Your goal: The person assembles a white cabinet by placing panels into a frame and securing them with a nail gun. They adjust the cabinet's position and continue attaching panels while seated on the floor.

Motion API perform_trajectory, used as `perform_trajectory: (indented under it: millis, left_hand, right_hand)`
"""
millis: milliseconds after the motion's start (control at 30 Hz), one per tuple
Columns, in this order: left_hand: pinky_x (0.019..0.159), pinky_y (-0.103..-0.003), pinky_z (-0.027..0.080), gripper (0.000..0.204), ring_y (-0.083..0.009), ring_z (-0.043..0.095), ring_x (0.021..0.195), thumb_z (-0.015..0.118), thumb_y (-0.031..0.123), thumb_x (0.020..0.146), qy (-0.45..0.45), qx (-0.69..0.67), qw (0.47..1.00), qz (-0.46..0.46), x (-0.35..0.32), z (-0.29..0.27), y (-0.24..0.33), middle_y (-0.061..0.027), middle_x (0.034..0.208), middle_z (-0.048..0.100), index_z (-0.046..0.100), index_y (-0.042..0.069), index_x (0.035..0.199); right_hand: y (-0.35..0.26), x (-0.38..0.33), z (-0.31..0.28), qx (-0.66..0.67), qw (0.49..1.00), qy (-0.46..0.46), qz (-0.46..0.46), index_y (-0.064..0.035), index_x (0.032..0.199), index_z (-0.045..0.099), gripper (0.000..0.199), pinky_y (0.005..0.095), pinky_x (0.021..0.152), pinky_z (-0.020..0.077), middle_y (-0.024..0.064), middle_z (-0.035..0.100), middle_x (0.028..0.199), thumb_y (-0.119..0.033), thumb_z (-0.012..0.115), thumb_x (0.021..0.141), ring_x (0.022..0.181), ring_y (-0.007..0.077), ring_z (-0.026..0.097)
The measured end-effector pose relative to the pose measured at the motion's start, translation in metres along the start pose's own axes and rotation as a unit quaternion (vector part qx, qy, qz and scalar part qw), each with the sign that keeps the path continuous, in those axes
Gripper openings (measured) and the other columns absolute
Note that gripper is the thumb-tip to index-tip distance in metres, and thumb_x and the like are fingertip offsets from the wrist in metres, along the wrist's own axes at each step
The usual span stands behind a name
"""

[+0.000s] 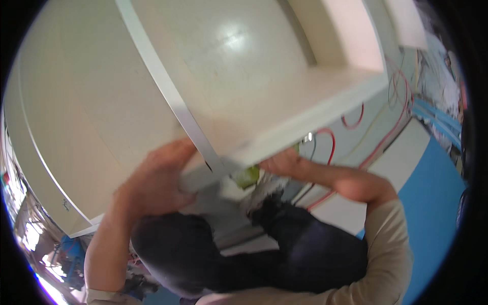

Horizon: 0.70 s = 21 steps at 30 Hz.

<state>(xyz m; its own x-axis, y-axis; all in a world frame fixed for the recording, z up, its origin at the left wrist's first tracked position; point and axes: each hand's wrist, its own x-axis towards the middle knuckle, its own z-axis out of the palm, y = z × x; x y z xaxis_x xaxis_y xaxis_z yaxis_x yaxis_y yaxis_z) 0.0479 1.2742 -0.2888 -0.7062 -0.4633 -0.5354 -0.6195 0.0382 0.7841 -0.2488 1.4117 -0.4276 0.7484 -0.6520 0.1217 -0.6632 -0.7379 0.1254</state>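
Note:
A white cabinet carcass (pixel 203 101) with a divider (pixel 168 91) leans in front of me, tilted. My left hand (pixel 157 178) is wrapped round the edge of its lower panel (pixel 305 117), close to the divider's end, with the thumb below and fingers inside. My right hand (pixel 282 161) is under that panel, closed round a green air tool (pixel 247 178). Most of the tool is hidden by the panel and the hand. A silver fitting (pixel 307 137) shows beside the hand, next to a red hose (pixel 333 145).
My dark-trousered knees (pixel 315 244) are bent close below the cabinet. Red hose (pixel 391 132) runs along the floor at the right. White and blue boards (pixel 432 203) lie at the right. Clutter and a blue object (pixel 73 246) are at the lower left.

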Motion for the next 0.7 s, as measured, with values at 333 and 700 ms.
perform_trajectory:
  millis: [333, 700]
  left_hand:
    - [0.093, -0.040, 0.049, 0.045, -0.0378, 0.062, 0.107, 0.073, 0.022, 0.081, 0.139, 0.073, 0.985, -0.075, -0.008, -0.007, 0.004, -0.0189, 0.115, 0.066, 0.063, 0.001, 0.120]
    - [0.075, -0.044, 0.052, 0.025, -0.0411, 0.065, 0.084, 0.069, 0.007, 0.083, 0.234, 0.201, 0.940, -0.145, -0.021, 0.006, -0.003, -0.0244, 0.091, 0.067, 0.066, 0.003, 0.107]
  right_hand:
    - [-0.005, -0.010, 0.016, 0.170, 0.956, -0.236, -0.027, -0.0105, 0.150, 0.038, 0.069, 0.0309, 0.043, 0.0476, 0.0029, 0.064, 0.069, -0.012, 0.055, 0.084, 0.054, 0.0157, 0.062]
    - [-0.010, -0.014, 0.030, 0.164, 0.957, -0.235, -0.045, -0.0064, 0.150, 0.035, 0.066, 0.0346, 0.046, 0.0527, 0.0091, 0.068, 0.077, -0.013, 0.053, 0.087, 0.057, 0.0202, 0.067]
